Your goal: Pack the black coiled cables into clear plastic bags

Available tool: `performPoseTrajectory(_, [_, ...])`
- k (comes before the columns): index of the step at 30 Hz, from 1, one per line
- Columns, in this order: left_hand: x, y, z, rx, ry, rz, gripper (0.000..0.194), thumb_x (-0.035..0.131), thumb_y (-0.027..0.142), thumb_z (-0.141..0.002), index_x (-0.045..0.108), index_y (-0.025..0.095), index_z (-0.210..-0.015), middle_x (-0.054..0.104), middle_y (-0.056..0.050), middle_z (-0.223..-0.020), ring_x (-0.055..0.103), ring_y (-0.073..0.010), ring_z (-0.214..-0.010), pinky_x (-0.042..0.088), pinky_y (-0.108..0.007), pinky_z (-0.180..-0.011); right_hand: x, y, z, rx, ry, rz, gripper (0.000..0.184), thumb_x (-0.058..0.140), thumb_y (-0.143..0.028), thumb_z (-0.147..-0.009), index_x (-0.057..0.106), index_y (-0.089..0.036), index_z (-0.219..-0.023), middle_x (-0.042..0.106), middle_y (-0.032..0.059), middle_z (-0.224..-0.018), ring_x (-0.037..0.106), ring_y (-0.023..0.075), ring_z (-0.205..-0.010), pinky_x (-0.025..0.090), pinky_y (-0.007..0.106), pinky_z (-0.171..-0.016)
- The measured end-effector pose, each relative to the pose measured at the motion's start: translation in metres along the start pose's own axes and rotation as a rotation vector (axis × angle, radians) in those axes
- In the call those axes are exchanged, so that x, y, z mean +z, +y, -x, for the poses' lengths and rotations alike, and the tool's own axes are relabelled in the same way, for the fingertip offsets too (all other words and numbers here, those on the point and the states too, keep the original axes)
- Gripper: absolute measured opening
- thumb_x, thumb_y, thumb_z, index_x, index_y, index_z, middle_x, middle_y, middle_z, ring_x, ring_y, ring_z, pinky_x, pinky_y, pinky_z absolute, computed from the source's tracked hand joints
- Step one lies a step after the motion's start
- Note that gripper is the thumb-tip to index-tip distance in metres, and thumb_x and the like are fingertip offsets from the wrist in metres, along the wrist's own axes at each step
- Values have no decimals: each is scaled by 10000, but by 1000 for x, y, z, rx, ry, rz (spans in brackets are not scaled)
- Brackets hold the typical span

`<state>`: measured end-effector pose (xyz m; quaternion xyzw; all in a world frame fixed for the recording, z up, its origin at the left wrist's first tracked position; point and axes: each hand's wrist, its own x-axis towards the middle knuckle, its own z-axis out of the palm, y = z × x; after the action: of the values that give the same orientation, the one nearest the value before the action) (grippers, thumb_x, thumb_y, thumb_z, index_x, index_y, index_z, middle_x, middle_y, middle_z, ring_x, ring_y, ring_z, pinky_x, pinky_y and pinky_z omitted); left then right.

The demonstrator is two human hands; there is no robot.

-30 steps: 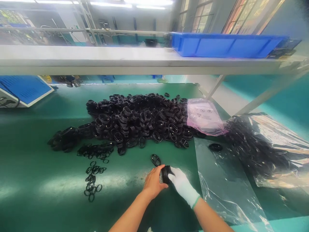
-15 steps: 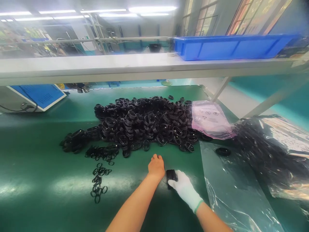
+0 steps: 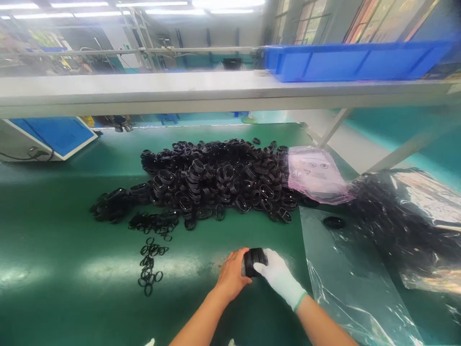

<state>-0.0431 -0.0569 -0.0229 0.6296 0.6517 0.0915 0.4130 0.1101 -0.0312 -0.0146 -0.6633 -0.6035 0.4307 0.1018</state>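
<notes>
Fingers of bare left hand and gloved right hand pinching stack of black pieces, stack squarely between both sets! Beyond fingertips, big heap of black pieces; off to left of bare fingers, small loose rings; right of gloved fingers, clear plastic sheet.

Bright tube lights overhead; windows right, seemingly barred; white shelf above green table.

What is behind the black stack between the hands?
Behind the stack: green tabletop, then a heap of black oval pieces. Whatever the stack itself covers can't be seen.
</notes>
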Motion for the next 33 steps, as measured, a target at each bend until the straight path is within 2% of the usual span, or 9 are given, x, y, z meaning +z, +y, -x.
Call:
performPoseTrajectory(5, [-14, 1, -3, 132, -7, -71, 788, 721, 211, -536, 391, 309, -1244, 458, 11, -1276, 407, -236, -1168, 308, -351, -993, 9, -8, 0, 101, 18, 139, 386, 541, -343, -659, 523, -139, -987, 537, 122, -958, 538, 253, -906, 388, 327, -773])
performPoseTrajectory(9, [-73, -8, -30, -96, 308, -285, 344, 487, 300, -788, 492, 253, -1129, 519, -32, -1138, 517, -174, -1009, 403, -281, -861, 9, -13, 1, 136, -22, 154, 334, 530, -343, -666, 514, -162, -946, 530, 120, -950, 549, 248, -880, 395, 328, -744])
performPoseTrajectory(11, [-106, -16, -51, -225, 425, -365, 320, 377, 220, -832, 486, 173, -1129, 487, -106, -1131, 502, -208, -1022, 401, -321, -844, 8, -13, 1, 137, -30, 147, 287, 521, -345, -673, 508, -173, -902, 529, 119, -948, 554, 242, -854, 400, 328, -723])
performPoseTrajectory(15, [-135, -33, -71, -238, 382, -420, 311, 371, 95, -790, 532, 167, -1047, 487, -104, -1090, 454, -212, -1067, 376, -315, -862, 8, -13, 0, 161, -27, 156, 275, 530, -347, -665, 498, -182, -883, 526, 114, -949, 556, 238, -849, 401, 327, -724])
performPoseTrajectory(20, [-99, -39, -24, -61, 184, -413, 265, 373, 139, -804, 564, 262, -939, 487, 10, -1135, 489, -141, -977, 369, -248, -844, 10, -10, -3, 171, -20, 160, 334, 546, -364, -650, 498, -179, -924, 522, 108, -961, 554, 237, -867, 399, 322, -736])
performPoseTrajectory(23, [-73, -34, 5, 111, -10, -361, 293, 384, 116, -771, 570, 282, -924, 511, 26, -1123, 464, -156, -1036, 367, -259, -860, 9, -10, -2, 146, -10, 156, 336, 548, -362, -649, 498, -171, -921, 522, 113, -955, 553, 239, -866, 399, 323, -740])
performPoseTrajectory(25, [-62, -26, 12, 150, -41, -339, 351, 440, 102, -713, 552, 295, -985, 493, 22, -1159, 448, -174, -1069, 372, -285, -872, 8, -12, 0, 137, -7, 157, 330, 547, -357, -655, 499, -168, -921, 523, 117, -956, 551, 241, -873, 398, 323, -747])
performPoseTrajectory(30, [-45, 1, -5, -81, 73, -312, 791, 706, 291, -501, 403, 231, -1229, 366, -88, -1303, 357, -308, -1172, 302, -428, -978, 7, -15, 3, 123, 0, 173, 326, 539, -351, -674, 505, -161, -936, 527, 122, -959, 544, 249, -911, 394, 326, -762])
performPoseTrajectory(33, [-34, 8, -12, -216, 60, -332, 766, 705, 235, -483, 442, 152, -1197, 409, -146, -1229, 391, -332, -1136, 336, -438, -944, 8, -15, 2, 123, -3, 168, 323, 538, -352, -671, 509, -168, -935, 528, 118, -959, 545, 249, -914, 395, 326, -761])
